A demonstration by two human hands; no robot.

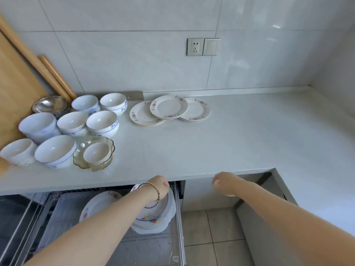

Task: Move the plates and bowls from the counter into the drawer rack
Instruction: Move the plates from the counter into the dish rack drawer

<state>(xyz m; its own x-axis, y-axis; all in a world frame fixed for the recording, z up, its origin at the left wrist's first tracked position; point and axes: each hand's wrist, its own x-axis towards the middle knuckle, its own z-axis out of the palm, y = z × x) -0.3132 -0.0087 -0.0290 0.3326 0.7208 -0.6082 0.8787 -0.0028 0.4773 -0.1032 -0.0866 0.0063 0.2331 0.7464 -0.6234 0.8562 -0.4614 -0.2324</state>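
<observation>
Drawer rack (107,244) pulled out at lower left of the frame, under the desk (230,143) edge. In it: one floral plate (99,203) leaning toward the left, and a stack of plates (153,217) standing on edge at the rack's right side. Your left hand (160,186) sits at the top of that stack, knuckles up; fingers curl down out of sight, so you cannot tell whether they grip a plate. Your right hand (223,182) hangs loosely curled just below the desk edge, holding nothing visible. On the desk, left of frame: a cluster of white bowls (101,122), one small bowl nested in a glass dish (94,153). Upper centre: three overlapping floral plates (169,106).
</observation>
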